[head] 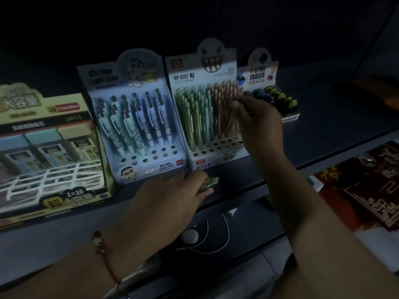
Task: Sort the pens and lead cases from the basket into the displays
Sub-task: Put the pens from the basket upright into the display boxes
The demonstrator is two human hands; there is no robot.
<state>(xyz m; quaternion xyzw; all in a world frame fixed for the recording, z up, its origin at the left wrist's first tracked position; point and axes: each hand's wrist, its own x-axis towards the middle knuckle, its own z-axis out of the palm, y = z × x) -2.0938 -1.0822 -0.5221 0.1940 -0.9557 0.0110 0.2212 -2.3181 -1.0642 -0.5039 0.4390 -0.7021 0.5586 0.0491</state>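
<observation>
My left hand [170, 197] grips a small bunch of green pens [208, 184] just in front of the two pen displays. My right hand [257, 117] pinches a pink pen [234, 117] at the right side of the monster-face display [216, 130], which holds green and pink pens standing in holes. To its left stands the cartoon-boy display [138, 126] with several blue and white pens. A yellow lead case box [49, 143] sits at the far left, with a white wire basket [51, 178] edge in front of it.
A gyro eraser display [274, 98] stands right of my right hand. Everything rests on a dark shelf [323, 130]. Below the shelf lie a white cable with a round puck [190, 236]. Red printed paper goods [367, 186] lie at the right. The scene is dim.
</observation>
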